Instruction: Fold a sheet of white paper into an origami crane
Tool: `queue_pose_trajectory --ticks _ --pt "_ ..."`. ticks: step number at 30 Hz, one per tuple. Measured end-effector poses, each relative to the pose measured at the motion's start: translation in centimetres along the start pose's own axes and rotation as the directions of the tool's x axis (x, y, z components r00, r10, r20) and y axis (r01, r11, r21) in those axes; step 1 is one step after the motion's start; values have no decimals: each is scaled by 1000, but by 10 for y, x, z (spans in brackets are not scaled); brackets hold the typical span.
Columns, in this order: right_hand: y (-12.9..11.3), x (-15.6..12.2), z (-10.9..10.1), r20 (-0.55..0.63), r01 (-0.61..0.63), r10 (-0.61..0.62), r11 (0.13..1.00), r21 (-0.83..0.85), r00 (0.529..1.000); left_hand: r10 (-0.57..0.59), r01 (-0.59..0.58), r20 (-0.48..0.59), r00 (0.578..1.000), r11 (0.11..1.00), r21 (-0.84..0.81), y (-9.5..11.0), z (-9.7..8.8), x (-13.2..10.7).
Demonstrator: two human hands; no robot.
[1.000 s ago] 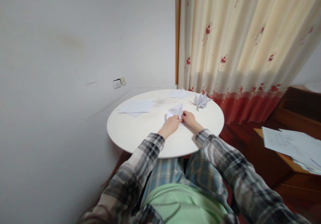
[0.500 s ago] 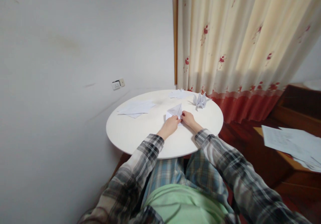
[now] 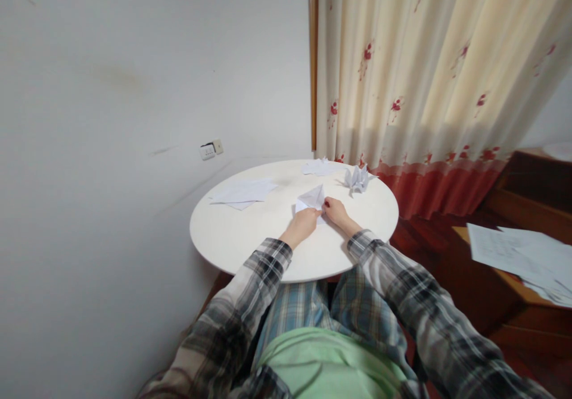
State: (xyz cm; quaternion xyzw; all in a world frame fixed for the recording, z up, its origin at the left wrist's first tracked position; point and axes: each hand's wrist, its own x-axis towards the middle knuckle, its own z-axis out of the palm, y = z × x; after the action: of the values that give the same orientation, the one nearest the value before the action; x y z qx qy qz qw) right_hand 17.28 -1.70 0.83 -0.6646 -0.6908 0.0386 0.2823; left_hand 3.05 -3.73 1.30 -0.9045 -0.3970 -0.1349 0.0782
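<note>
Round white bench beside a curtain: both hands, left and right, pinch the near edge of a folded paper, pressing it flat so its crease holds

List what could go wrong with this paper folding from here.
Both hands, left hand and right hand, pinch only the near edge of the folded paper; its raised flap may spring open. A wide sweep of the sleeve might knock the finished paper figure off the round table.
</note>
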Motion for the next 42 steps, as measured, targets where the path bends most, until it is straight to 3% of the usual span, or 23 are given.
queue_pose_trajectory --ticks 10,17,23,26,30,32,35,37,42 --pt "4 -4 -8 -129 -159 155 987 -20 979 -32 31 -17 999 996 -82 2 1 0" --pt "0 -4 -8 -116 -107 104 994 -13 988 -43 41 -17 999 992 -119 4 -3 -1" --pt "6 -1 -2 -71 -52 51 999 -14 996 -71 36 -124 990 964 -265 -1 -1 -1" --pt "9 1 1 -70 -50 48 998 -27 996 -187 102 -261 947 945 -310 -5 -6 0" --pt "9 2 3 -63 -33 32 999 -2 998 -407 242 -447 797 892 -381 -15 -5 4" --pt "8 2 4 -44 -23 24 1000 20 999 -491 302 -414 767 845 -442 -22 2 6" --pt "7 2 3 -22 -28 29 998 58 999 -515 358 -237 824 797 -487 -32 16 9" --pt "6 1 2 -11 -20 22 994 106 1000 -481 353 -189 856 811 -466 -36 21 9" --pt "6 -1 2 -3 11 -10 980 199 1000 -495 396 -140 858 808 -436 -33 18 6"
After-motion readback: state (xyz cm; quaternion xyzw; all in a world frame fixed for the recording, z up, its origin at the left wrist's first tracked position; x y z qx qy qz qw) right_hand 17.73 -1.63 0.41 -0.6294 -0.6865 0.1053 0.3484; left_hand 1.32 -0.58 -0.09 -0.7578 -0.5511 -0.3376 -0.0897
